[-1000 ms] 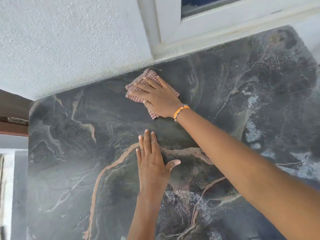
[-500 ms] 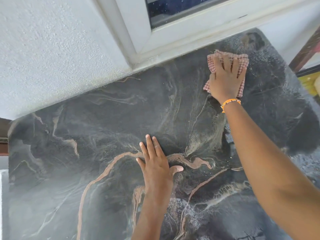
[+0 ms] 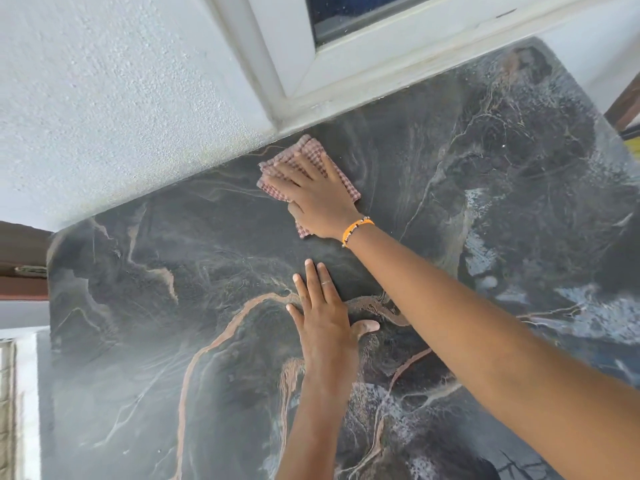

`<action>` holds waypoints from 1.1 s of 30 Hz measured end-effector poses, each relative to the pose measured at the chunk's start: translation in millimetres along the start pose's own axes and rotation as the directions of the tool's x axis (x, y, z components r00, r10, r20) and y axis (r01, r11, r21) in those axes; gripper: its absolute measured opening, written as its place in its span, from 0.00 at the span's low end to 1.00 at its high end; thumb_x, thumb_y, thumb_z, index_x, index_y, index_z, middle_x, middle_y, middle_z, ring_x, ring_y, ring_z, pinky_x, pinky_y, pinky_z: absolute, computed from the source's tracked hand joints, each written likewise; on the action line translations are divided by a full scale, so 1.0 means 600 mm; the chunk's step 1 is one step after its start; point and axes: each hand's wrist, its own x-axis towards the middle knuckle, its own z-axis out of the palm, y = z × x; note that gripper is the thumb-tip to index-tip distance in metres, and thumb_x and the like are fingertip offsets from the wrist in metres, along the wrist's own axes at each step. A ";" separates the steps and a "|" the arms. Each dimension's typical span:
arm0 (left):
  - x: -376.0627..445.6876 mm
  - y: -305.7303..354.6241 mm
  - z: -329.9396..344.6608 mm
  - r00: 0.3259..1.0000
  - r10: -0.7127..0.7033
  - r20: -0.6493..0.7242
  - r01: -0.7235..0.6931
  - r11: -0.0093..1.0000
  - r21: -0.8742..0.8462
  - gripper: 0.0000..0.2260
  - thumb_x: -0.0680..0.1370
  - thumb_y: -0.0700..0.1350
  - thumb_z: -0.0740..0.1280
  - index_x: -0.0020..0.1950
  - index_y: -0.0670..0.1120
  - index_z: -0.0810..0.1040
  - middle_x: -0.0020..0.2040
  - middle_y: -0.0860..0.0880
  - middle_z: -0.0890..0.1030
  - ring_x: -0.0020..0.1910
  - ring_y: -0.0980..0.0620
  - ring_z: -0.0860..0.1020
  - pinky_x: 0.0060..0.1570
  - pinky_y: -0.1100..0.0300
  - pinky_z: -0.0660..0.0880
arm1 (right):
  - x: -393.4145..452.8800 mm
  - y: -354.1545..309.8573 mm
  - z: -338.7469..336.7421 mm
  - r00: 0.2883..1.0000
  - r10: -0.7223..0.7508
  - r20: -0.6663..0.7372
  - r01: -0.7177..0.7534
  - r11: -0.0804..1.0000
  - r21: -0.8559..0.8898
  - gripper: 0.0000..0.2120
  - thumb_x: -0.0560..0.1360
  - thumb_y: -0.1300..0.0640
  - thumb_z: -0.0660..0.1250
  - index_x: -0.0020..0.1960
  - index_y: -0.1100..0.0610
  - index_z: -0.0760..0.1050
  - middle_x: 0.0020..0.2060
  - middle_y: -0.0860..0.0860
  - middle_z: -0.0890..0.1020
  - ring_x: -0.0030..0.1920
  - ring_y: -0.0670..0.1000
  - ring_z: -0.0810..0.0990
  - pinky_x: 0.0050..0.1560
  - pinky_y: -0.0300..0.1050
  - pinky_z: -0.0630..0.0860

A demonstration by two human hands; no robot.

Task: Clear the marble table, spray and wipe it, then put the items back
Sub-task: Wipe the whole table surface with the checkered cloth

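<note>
The dark marble table with tan and white veins fills most of the view. A folded red-and-white checked cloth lies on it near the back edge, by the wall. My right hand, with an orange bracelet at the wrist, presses flat on the cloth with straight fingers. My left hand rests flat on the marble in the middle, fingers straight and thumb spread, nearer to me than the cloth.
A white rough-plaster wall and a white window frame border the table's back edge. Brown wood shows past the left edge, and another brown piece at the far right. Wet whitish streaks lie on the marble's right side.
My right hand has swept the cloth from the back right corner leftwards along the wall edge to the middle of the back. My left hand stays planted on the marble.
</note>
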 end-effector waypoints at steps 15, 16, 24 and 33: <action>-0.016 -0.024 0.017 0.993 0.076 -0.092 -0.094 0.975 -0.202 0.49 0.68 0.62 0.67 0.76 0.43 0.40 0.77 0.46 0.38 0.75 0.46 0.36 0.72 0.43 0.38 | -0.245 0.217 -0.039 0.629 0.753 -0.196 -0.743 0.656 0.137 0.27 0.76 0.56 0.54 0.75 0.48 0.56 0.76 0.50 0.58 0.76 0.60 0.52 0.72 0.65 0.45; -0.023 -0.028 0.019 0.991 0.080 -0.107 -0.102 0.970 -0.220 0.49 0.68 0.62 0.67 0.76 0.44 0.40 0.77 0.46 0.38 0.75 0.46 0.36 0.71 0.43 0.37 | -0.243 0.196 -0.035 0.624 0.759 -0.187 -0.748 0.649 0.140 0.27 0.77 0.55 0.54 0.75 0.48 0.55 0.76 0.50 0.57 0.76 0.60 0.51 0.72 0.66 0.44; -0.110 -0.091 0.040 0.991 0.018 -0.129 -0.046 0.975 -0.219 0.53 0.62 0.70 0.57 0.75 0.43 0.38 0.77 0.46 0.38 0.75 0.45 0.36 0.72 0.44 0.38 | -0.169 -0.065 0.018 0.924 0.381 -0.038 -0.377 0.923 0.081 0.29 0.77 0.53 0.55 0.76 0.46 0.50 0.77 0.48 0.52 0.77 0.57 0.47 0.71 0.65 0.39; -0.197 -0.121 0.082 0.992 0.070 -0.104 -0.089 0.977 -0.196 0.52 0.68 0.62 0.68 0.74 0.41 0.36 0.76 0.45 0.37 0.75 0.45 0.35 0.73 0.48 0.39 | -0.264 -0.140 0.038 0.978 -0.169 0.125 0.171 0.985 -0.003 0.27 0.78 0.54 0.53 0.75 0.42 0.50 0.77 0.45 0.52 0.77 0.53 0.46 0.74 0.59 0.40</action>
